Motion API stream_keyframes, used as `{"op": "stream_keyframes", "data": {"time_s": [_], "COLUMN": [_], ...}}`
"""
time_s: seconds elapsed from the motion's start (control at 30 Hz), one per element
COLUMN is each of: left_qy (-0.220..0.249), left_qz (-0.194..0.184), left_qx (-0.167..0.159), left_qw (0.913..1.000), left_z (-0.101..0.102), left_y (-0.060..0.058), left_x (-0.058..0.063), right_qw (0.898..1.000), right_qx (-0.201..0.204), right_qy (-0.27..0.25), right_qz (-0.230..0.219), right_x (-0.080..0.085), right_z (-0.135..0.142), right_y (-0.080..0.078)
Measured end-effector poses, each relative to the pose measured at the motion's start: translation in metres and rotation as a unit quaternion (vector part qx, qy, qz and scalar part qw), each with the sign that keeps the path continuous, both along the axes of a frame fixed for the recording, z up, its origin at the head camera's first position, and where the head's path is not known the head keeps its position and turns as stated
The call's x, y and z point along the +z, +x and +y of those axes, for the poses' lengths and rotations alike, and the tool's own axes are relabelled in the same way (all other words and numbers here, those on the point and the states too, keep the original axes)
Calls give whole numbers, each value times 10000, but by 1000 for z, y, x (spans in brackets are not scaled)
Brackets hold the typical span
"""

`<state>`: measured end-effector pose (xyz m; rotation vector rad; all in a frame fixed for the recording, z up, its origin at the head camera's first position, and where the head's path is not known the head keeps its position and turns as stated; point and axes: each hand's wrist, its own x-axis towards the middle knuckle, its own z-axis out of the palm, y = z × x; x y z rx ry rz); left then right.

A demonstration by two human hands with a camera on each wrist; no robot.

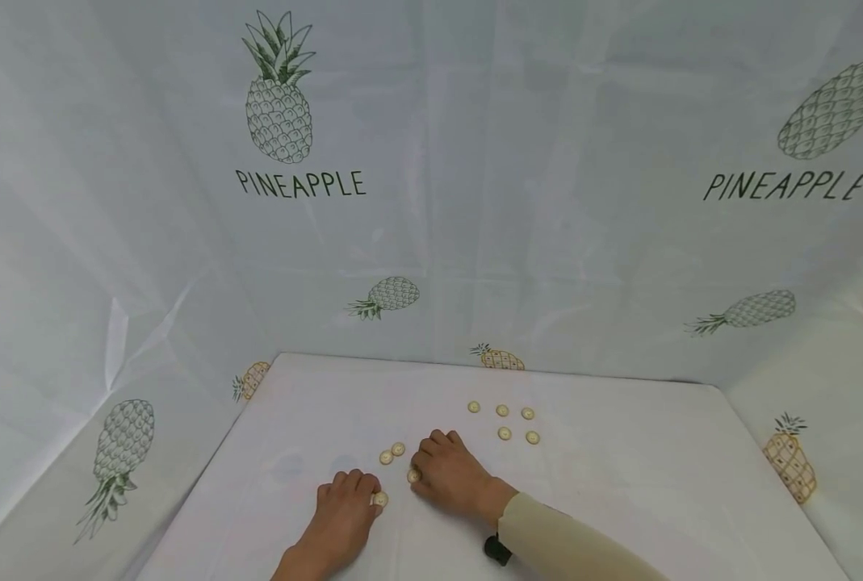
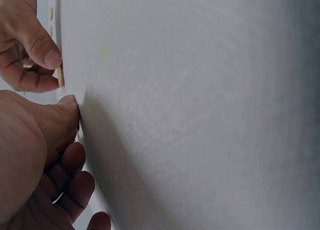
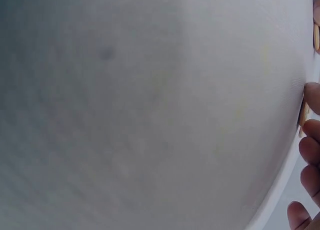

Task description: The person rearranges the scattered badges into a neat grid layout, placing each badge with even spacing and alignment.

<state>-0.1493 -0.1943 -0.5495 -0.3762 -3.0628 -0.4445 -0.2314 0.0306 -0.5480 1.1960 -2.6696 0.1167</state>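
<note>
Small round pale wooden discs with faint marks lie on a white-covered table. My left hand rests low on the table, its thumb and index fingertips at a wooden disc. In the left wrist view the left thumb hides that disc. A short way to the right, my right hand pinches another disc between thumb and index finger. This disc shows edge-on in the right wrist view. Just beyond the hands, two discs lie side by side.
Several more discs form two loose rows farther back on the right of the table. Pineapple-printed white sheeting rises behind the table and on both sides. A dark object shows beneath the right sleeve.
</note>
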Motion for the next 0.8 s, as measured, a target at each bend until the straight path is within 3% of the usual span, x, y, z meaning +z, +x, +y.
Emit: {"op": "stream_keyframes", "data": {"time_s": [0.2, 0.5, 0.8], "left_qy": [-33, -87, -102], "left_qz": [73, 18, 32], "left_qx": [6, 12, 5], "left_qw": [10000, 10000, 9999], "left_z": [1, 2, 2], "left_y": [0, 0, -1], "left_x": [-1, 1, 2], "right_qw": [9998, 9993, 9928], "right_qx": [-66, -166, 129], "right_qy": [127, -105, 404], "right_qz": [115, -327, 1119], "right_x": [-1, 1, 7], "right_z": [-1, -4, 1], "right_y": [-1, -2, -5]}}
